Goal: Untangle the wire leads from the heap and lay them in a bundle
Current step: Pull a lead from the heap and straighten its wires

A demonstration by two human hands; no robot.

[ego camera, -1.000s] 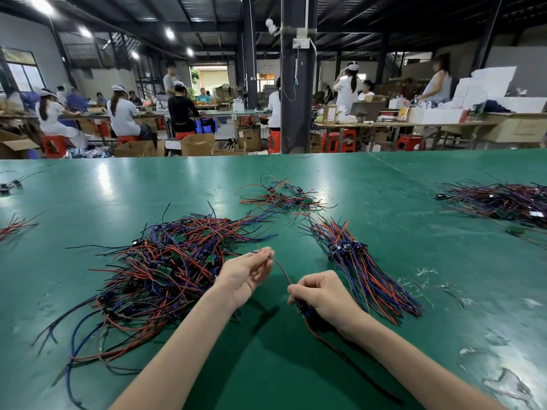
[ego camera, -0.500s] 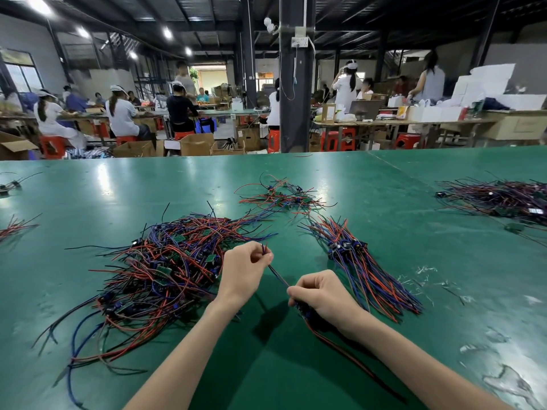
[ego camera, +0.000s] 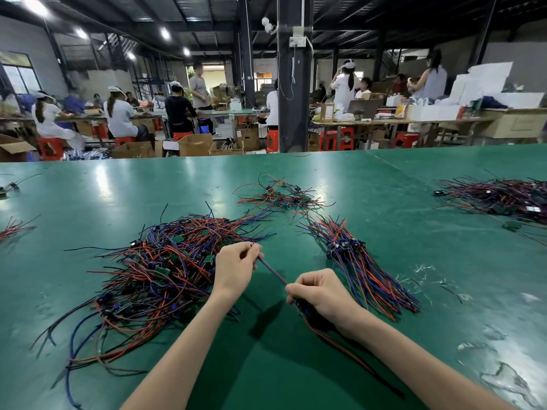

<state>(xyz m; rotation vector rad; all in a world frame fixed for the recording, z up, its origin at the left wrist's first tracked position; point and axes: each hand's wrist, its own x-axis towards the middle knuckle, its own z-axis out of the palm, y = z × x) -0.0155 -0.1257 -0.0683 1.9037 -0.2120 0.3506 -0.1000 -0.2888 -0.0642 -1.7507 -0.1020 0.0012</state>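
Observation:
A tangled heap of red, blue and black wire leads (ego camera: 154, 270) with small green boards lies on the green table, left of my hands. A tidy bundle of leads (ego camera: 358, 261) lies to the right, its dark connectors grouped at the far end. My left hand (ego camera: 235, 266) pinches the far end of one wire lead (ego camera: 273, 272), stretched straight between both hands. My right hand (ego camera: 321, 292) grips its other end with the connector, and loose red and black tails trail under my right forearm.
A smaller loose tangle (ego camera: 278, 196) lies farther back at centre. Another pile of leads (ego camera: 500, 199) sits at the right edge, and a few strands (ego camera: 13, 227) at the left edge. Wire scraps (ego camera: 426, 279) dot the table (ego camera: 384, 184) right of the bundle. Workers sit at benches beyond.
My left hand has curled from a loose open pose into a pinch on the lead and pulled it taut and straight. My right hand has stayed in place.

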